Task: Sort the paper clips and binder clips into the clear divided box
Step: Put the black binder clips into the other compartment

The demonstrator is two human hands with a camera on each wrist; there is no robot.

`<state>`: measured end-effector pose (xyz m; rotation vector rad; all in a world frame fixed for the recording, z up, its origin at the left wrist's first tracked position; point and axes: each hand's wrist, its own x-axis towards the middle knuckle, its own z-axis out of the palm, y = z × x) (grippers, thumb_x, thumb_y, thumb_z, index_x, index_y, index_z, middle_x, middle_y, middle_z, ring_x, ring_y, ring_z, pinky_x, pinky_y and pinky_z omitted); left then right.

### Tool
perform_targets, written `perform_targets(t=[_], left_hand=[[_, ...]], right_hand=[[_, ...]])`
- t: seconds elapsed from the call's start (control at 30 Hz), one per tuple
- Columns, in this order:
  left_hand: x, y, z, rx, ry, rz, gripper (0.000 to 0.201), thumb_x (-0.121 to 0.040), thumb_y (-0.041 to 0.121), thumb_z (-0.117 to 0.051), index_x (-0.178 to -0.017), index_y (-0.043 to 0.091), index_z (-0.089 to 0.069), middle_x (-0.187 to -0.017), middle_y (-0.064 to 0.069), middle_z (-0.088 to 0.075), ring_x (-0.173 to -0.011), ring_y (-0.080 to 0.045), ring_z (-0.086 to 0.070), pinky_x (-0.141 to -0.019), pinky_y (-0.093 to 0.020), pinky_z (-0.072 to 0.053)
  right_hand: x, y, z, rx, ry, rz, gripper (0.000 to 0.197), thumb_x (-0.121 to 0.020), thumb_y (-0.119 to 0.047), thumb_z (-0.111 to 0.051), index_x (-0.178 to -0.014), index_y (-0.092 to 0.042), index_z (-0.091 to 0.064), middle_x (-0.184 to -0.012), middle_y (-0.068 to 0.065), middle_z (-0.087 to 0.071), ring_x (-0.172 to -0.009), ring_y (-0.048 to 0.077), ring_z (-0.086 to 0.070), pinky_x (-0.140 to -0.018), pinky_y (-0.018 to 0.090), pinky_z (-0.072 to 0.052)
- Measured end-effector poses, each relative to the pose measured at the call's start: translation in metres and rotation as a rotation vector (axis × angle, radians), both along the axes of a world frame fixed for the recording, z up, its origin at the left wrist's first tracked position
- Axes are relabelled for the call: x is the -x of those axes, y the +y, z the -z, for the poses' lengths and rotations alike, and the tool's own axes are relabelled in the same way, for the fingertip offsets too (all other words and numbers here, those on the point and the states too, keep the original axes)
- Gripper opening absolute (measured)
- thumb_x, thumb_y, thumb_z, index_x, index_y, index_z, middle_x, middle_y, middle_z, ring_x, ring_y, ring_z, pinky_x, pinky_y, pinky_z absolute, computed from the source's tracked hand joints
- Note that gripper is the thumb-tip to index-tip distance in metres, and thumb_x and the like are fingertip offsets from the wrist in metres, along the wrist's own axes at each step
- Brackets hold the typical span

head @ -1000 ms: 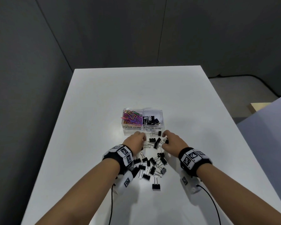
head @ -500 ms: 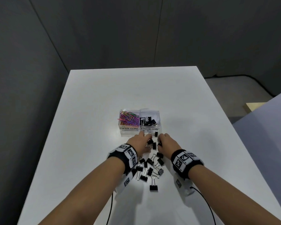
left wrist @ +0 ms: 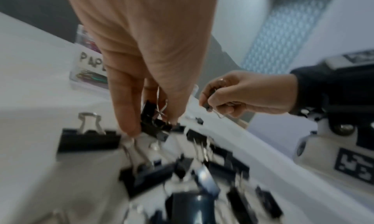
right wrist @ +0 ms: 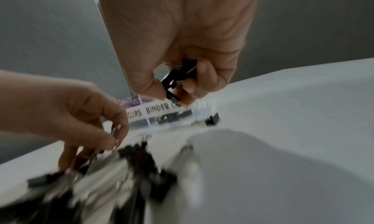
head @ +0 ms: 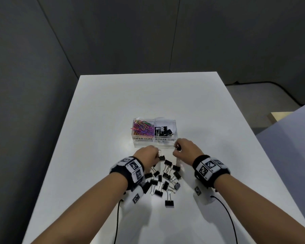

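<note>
Handling: the binder clips (head: 163, 180) look small, light and stiff, with a hard black body and springy wire handles. They should not deform, but the smooth body could slip from a loose pinch, and the handles may snag on neighbouring clips in the heap.
Where to hold: judged best by the wire handles or across the flat sides of the black body, a few at a time.
Look: black folded-metal bodies with silver loop handles, some handles folded flat, some standing up. The paper clips (head: 142, 128) are thin wire in mixed bright colours.
Left grip: the left hand (head: 147, 154) has its fingers curled down and pinches a binder clip by its handles at the far edge of the heap; the left wrist view shows more than one clip bunched under the fingertips (left wrist: 129, 128).
Right grip: the right hand (head: 187, 150) is closed round a small bunch of binder clips, held off the worktop (head: 104, 120) just before the box.
Box: the clear divided box (head: 174, 138) stands beyond the hands; its left compartment, labelled PAPER CLIPS, holds the paper clips, and its right, labelled BINDER CLIPS, holds some binder clips.
Remaining: a loose heap of binder clips lies on the worktop between the wrists; no loose paper clips show there.
Risk: dropped clips may bounce out of the box.
</note>
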<state>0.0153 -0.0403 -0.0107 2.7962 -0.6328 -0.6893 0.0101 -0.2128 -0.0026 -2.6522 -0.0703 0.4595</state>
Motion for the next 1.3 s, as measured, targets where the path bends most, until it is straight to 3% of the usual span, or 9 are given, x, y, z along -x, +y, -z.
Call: perform_targets(t=[0.17, 0.27, 0.43, 0.57, 0.73, 0.87, 1.0, 1.17, 1.3], left_hand=[[-0.015, 0.013, -0.017, 0.208, -0.078, -0.059, 0.021, -0.097, 0.022, -0.048, -0.102, 0.005, -0.060, -0.106, -0.009, -0.062, -0.082, -0.014, -0.050, -0.075, -0.023, -0.041], [-0.030, 0.016, -0.033, 0.240, -0.198, -0.091, 0.020, -0.096, 0.025, -0.050, -0.100, 0.009, -0.060, -0.103, -0.007, -0.063, -0.087, -0.020, -0.057, -0.073, -0.027, -0.040], [-0.055, 0.008, -0.052, 0.239, -0.312, -0.144, 0.023, -0.096, 0.030, -0.048, -0.104, 0.012, -0.060, -0.106, -0.005, -0.062, -0.093, -0.025, -0.062, -0.078, -0.033, -0.047], [-0.070, -0.007, -0.054, 0.177, -0.348, -0.105, 0.025, -0.097, 0.033, -0.045, -0.108, 0.016, -0.060, -0.112, -0.001, -0.060, -0.096, -0.025, -0.063, -0.078, -0.034, -0.048], [-0.075, -0.014, -0.044, 0.103, -0.322, -0.038, 0.035, -0.095, 0.039, -0.048, -0.121, 0.019, -0.058, -0.125, 0.002, -0.054, -0.095, -0.024, -0.065, -0.074, -0.030, -0.048], [-0.052, -0.015, -0.038, 0.121, -0.378, 0.208, 0.028, -0.097, 0.033, -0.043, -0.109, 0.016, -0.063, -0.111, -0.001, -0.060, -0.090, -0.021, -0.064, -0.070, -0.032, -0.052], [-0.020, -0.009, -0.005, 0.055, -0.229, 0.459, 0.032, -0.093, 0.026, -0.048, -0.124, 0.020, -0.056, -0.127, -0.002, -0.054, -0.111, -0.018, -0.054, -0.083, -0.031, -0.054], [0.000, -0.004, 0.018, -0.012, -0.217, 0.351, 0.034, -0.098, 0.016, -0.043, -0.130, 0.019, -0.052, -0.135, -0.004, -0.048, -0.126, -0.023, -0.042, -0.087, -0.035, -0.047], [0.009, -0.003, 0.021, -0.097, -0.265, 0.361, 0.036, -0.092, 0.004, -0.048, -0.128, 0.010, -0.053, -0.125, -0.010, -0.053, -0.119, -0.027, -0.048, -0.084, -0.039, -0.048]], right_hand=[[-0.040, 0.011, -0.031, -0.189, -0.242, 0.077, 0.017, -0.091, -0.016, -0.054, -0.104, -0.005, -0.054, -0.107, 0.011, -0.056, -0.092, 0.023, -0.056, -0.082, 0.029, -0.046], [-0.061, 0.023, -0.035, -0.203, -0.265, 0.065, 0.023, -0.088, -0.015, -0.057, -0.109, -0.005, -0.054, -0.112, 0.014, -0.055, -0.092, 0.022, -0.054, -0.085, 0.031, -0.043], [-0.065, 0.024, -0.030, -0.190, -0.197, 0.034, 0.041, -0.089, -0.023, -0.059, -0.126, -0.010, -0.048, -0.127, 0.009, -0.051, -0.110, 0.024, -0.054, -0.095, 0.033, -0.044], [-0.058, -0.001, -0.026, -0.191, -0.322, 0.158, 0.026, -0.093, -0.017, -0.049, -0.118, -0.011, -0.053, -0.120, 0.007, -0.056, -0.107, 0.024, -0.056, -0.091, 0.035, -0.046], [-0.038, -0.037, 0.000, 0.007, -0.103, 0.117, 0.031, -0.093, -0.010, -0.044, -0.122, -0.012, -0.056, -0.126, 0.007, -0.058, -0.115, 0.025, -0.054, -0.096, 0.036, -0.044], [-0.018, -0.040, 0.015, 0.074, -0.038, -0.064, 0.038, -0.097, -0.015, -0.040, -0.134, -0.014, -0.047, -0.140, 0.003, -0.049, -0.126, 0.024, -0.046, -0.103, 0.037, -0.040], [-0.001, -0.029, 0.022, 0.226, -0.092, -0.232, 0.035, -0.097, -0.021, -0.042, -0.130, -0.015, -0.050, -0.136, 0.002, -0.051, -0.123, 0.024, -0.045, -0.097, 0.034, -0.043], [0.013, -0.019, 0.028, 0.295, -0.105, -0.161, 0.021, -0.097, -0.015, -0.040, -0.112, -0.010, -0.053, -0.119, 0.007, -0.054, -0.110, 0.025, -0.048, -0.077, 0.034, -0.046], [0.021, -0.015, 0.027, 0.170, -0.023, -0.037, 0.034, -0.091, -0.008, -0.044, -0.125, -0.012, -0.042, -0.123, 0.009, -0.050, -0.108, 0.028, -0.051, -0.081, 0.036, -0.045]])
